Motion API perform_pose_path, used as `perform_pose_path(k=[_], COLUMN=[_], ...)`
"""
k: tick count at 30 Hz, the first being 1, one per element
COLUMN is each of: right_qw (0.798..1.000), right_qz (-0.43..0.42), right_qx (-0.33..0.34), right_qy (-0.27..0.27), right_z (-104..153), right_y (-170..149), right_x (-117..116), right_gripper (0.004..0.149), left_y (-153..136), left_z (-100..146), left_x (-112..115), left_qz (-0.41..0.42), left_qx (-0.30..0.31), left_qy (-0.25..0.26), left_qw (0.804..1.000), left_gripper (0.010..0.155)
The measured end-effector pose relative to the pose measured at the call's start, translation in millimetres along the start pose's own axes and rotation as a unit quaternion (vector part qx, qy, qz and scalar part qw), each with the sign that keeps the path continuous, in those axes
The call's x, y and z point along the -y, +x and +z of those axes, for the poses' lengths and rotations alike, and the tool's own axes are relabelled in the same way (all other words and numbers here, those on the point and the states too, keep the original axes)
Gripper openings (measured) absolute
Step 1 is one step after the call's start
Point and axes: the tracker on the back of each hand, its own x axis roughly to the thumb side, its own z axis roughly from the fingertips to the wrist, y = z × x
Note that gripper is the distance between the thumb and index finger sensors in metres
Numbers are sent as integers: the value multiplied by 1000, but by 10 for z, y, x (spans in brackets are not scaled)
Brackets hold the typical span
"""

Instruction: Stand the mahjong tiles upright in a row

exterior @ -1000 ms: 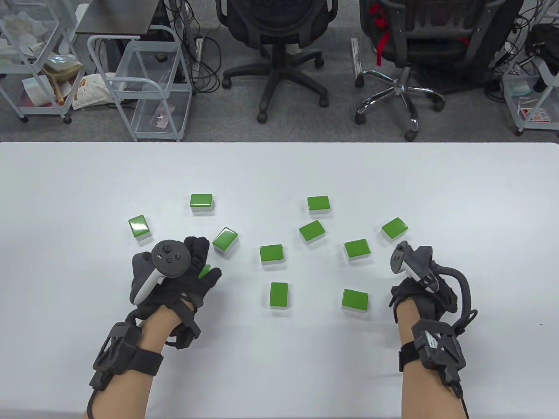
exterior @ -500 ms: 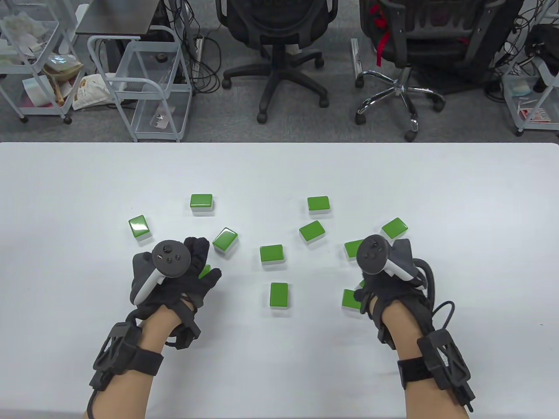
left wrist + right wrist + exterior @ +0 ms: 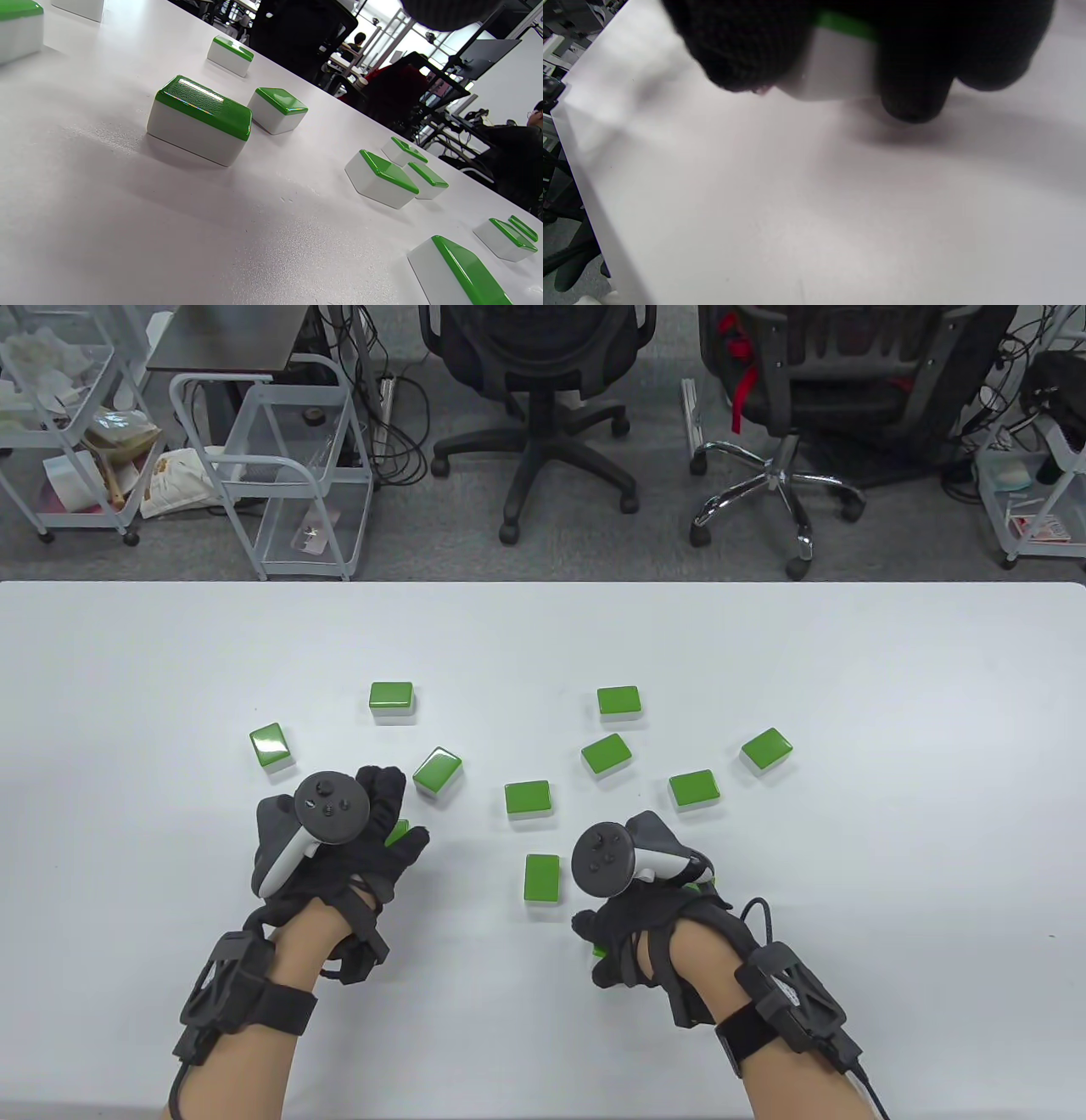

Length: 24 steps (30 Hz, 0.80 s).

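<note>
Several green-backed mahjong tiles lie flat on the white table (image 3: 170, 661), such as one (image 3: 542, 878) between my hands and one (image 3: 527, 798) behind it. My right hand (image 3: 624, 925) is at the front centre and grips a tile; in the right wrist view the gloved fingers (image 3: 912, 84) pinch its white body (image 3: 835, 72) just above the table. My left hand (image 3: 400, 810) rests flat, fingers spread, over another tile, of which only a green sliver (image 3: 396, 831) shows. The left wrist view shows flat tiles (image 3: 199, 118) and no fingers.
More flat tiles lie at the back left (image 3: 391, 701), far left (image 3: 272, 746) and right (image 3: 766, 750). Office chairs (image 3: 543, 407) and a wire cart (image 3: 280, 475) stand beyond the table's far edge. The table's left edge (image 3: 589, 199) shows in the right wrist view.
My right hand came in from the right onto the front-right tile, took hold of it and moved left with it. My left hand has not moved.
</note>
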Motion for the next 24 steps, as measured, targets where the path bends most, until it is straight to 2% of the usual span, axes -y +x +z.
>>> perform_pose_path(k=[4,10,15,18,19,21,24], right_qw=[1000,996,995,993,989,982,969], right_qz=[5,-60,-66,-54,-54,-24,94], right_qx=[7,14,17,25,37,44,28], right_qy=[-3,-64,-75,-102,-134,-183,-229], right_z=[-14,0,17,112,207,343,465], right_y=[-8,-197,-232,-210,-193,-162,-154], right_x=[11,122,143,233,304,378,470], right_gripper=[71,56,55,55,54,55,54], left_y=[0,4,4,8,9,9,13], left_z=[0,7,9,10,11,9,9], left_x=[0,-2,-2,-4,-6,-6,-7], left_qz=[0,-1,-2,-2,-2,-2,-4], left_qx=[0,0,-1,-1,-1,-1,-2], left_qy=[0,-2,-3,-3,-2,-3,-3], left_qw=[1000,1000,1000,1000,1000,1000,1000], left_gripper=[81,81,81,81,81,81,81])
